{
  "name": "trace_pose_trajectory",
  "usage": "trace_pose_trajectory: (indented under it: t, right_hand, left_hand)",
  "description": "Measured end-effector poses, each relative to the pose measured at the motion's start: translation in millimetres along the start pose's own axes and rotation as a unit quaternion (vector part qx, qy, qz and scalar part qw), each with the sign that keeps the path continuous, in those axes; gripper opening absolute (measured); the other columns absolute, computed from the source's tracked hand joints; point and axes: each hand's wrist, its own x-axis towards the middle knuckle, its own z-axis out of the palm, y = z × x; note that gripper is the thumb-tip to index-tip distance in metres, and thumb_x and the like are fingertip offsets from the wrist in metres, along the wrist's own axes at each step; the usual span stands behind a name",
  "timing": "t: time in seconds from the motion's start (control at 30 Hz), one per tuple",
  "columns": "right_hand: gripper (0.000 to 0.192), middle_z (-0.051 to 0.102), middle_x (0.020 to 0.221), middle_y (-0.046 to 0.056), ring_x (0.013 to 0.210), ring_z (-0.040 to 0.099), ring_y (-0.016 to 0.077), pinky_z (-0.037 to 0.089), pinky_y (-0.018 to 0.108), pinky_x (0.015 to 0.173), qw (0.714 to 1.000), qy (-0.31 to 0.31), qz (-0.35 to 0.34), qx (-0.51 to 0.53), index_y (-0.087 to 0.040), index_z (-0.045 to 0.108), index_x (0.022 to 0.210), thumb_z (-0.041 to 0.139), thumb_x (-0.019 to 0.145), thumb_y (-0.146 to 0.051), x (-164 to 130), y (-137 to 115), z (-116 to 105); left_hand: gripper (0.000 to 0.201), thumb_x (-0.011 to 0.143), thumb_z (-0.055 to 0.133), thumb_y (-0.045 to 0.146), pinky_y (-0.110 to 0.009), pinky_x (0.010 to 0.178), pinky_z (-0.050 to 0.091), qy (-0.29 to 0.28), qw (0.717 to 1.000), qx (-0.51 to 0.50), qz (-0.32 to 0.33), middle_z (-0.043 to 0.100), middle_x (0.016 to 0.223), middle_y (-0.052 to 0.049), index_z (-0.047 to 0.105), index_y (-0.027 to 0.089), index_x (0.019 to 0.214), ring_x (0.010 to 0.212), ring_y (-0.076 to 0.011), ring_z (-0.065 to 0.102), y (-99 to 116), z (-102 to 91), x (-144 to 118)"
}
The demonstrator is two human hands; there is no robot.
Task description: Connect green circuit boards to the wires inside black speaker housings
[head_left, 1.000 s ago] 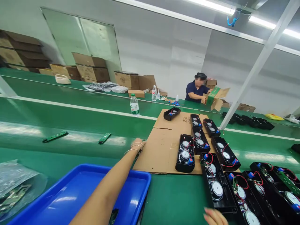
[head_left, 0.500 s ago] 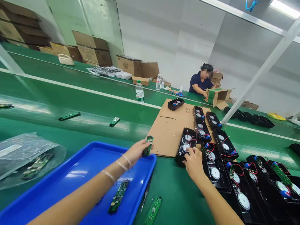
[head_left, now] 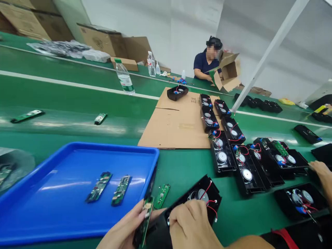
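My left hand (head_left: pixel 129 223) pinches a narrow green circuit board (head_left: pixel 147 216) on edge, thumb on its face. Right beside that board is a black speaker housing (head_left: pixel 214 192), tilted, with round silver drivers and red wires ending in white plugs. My right hand (head_left: pixel 190 221) is closed over the housing, fingers curled down into it; its fingertips are hidden. Part of the left hand disappears behind the housing. Another green circuit board (head_left: pixel 162 196) lies on the table just beyond. Two more boards, a left one (head_left: pixel 99 186) and a right one (head_left: pixel 121 190), rest in the blue tray (head_left: pixel 77 147).
Several speaker housings (head_left: pixel 223 152) stand in rows at right, some on a cardboard sheet (head_left: pixel 176 128). Another person's hand (head_left: pixel 321 173) reaches in at the right edge. A bottle (head_left: pixel 125 79) stands behind the cardboard. Across the belt a person (head_left: pixel 204 64) handles a carton (head_left: pixel 228 72).
The speaker housing has come off the cardboard's front edge toward me, in my right hand. My left hand has brought its board down beside it. The view has shifted, and another person's hand appears at right.
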Motion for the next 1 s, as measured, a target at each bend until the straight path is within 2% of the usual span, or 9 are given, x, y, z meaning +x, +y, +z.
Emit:
trace_pose_trajectory:
  t: [0.13,0.27,0.37,0.5,0.6,0.7,0.83,0.9,1.0]
  right_hand:
    - [0.037,0.054,0.089,0.013,0.080,0.043,0.0269,0.040,0.044,0.066,0.995,-0.042,0.082,-0.026,-0.013,0.064,0.089,0.060,0.076,-0.048,11,-17,-18]
    - [0.020,0.054,0.089,0.012,0.079,0.044,0.0245,0.041,0.043,0.069,0.976,-0.126,0.172,-0.032,-0.010,0.063,0.093,0.056,0.080,-0.023,33,-12,-36]
    - [0.022,0.055,0.096,0.015,0.084,0.045,0.0251,0.040,0.043,0.074,0.962,-0.183,0.199,-0.049,-0.007,0.064,0.097,0.049,0.082,-0.014,50,-4,-24]
    - [0.027,0.054,0.096,0.017,0.089,0.046,0.0276,0.040,0.045,0.078,0.954,-0.212,0.199,-0.071,-0.003,0.064,0.102,0.048,0.082,-0.014,67,1,5]
    - [0.027,0.055,0.098,0.018,0.092,0.047,0.0286,0.040,0.047,0.080,0.951,-0.201,0.221,-0.081,-0.001,0.064,0.099,0.047,0.083,-0.014,76,6,19]
    - [0.025,0.055,0.099,0.018,0.091,0.048,0.0288,0.041,0.049,0.081,0.951,-0.182,0.233,-0.092,-0.001,0.065,0.097,0.049,0.084,-0.016,83,9,27]
    - [0.026,0.058,0.095,0.018,0.091,0.051,0.0300,0.042,0.052,0.082,0.964,-0.130,0.207,-0.101,-0.005,0.066,0.093,0.056,0.085,-0.027,73,8,22]
    - [0.026,0.060,0.098,0.017,0.095,0.052,0.0300,0.043,0.052,0.086,0.986,-0.068,0.137,-0.062,-0.009,0.064,0.095,0.059,0.084,-0.032,54,9,6]
    - [0.019,0.062,0.102,0.011,0.093,0.057,0.0208,0.050,0.034,0.080,0.995,-0.028,0.046,0.079,-0.015,0.058,0.103,0.048,0.092,-0.027,17,20,-29]
  left_hand:
    - [0.024,0.061,0.076,0.030,-0.026,0.055,0.050,-0.056,0.998,-0.007,-0.017,0.071,0.074,-0.002,0.068,0.021,0.082,0.079,-0.0234,0.066,0,23.9,21]
    - [0.012,0.063,0.073,0.021,-0.020,0.046,0.044,-0.069,0.997,-0.027,-0.011,0.064,0.059,0.002,0.063,0.018,0.068,0.056,-0.0142,0.060,3,44.5,38]
    - [0.012,0.066,0.071,0.025,-0.023,0.057,0.049,-0.041,0.998,-0.028,0.031,0.069,0.066,-0.001,0.063,0.019,0.072,0.070,-0.0175,0.065,6,42.0,40]
    - [0.030,0.066,0.071,0.038,-0.034,0.087,0.047,0.003,0.994,-0.007,0.113,0.072,0.101,-0.008,0.066,0.017,0.087,0.107,-0.0271,0.060,4,31.0,41]
    - [0.041,0.065,0.072,0.042,-0.032,0.106,0.030,0.036,0.982,0.020,0.186,0.065,0.120,-0.008,0.067,0.017,0.097,0.127,-0.0260,0.044,1,24.6,50]
    - [0.041,0.066,0.072,0.042,-0.029,0.110,0.022,0.052,0.969,0.046,0.236,0.063,0.125,-0.007,0.068,0.018,0.100,0.130,-0.0239,0.040,2,19.7,58]
    - [0.038,0.071,0.068,0.044,-0.038,0.107,0.032,0.055,0.966,0.054,0.246,0.065,0.121,-0.011,0.067,0.016,0.097,0.123,-0.0278,0.049,2,13.5,53]
    - [0.037,0.072,0.067,0.045,-0.040,0.100,0.041,0.058,0.969,0.041,0.239,0.068,0.114,-0.012,0.066,0.015,0.093,0.116,-0.0289,0.055,2,10.2,42]
    - [0.031,0.072,0.068,0.043,-0.038,0.078,0.053,0.075,0.976,0.007,0.202,0.073,0.095,-0.011,0.063,0.015,0.086,0.091,-0.0274,0.067,2,6.8,24]
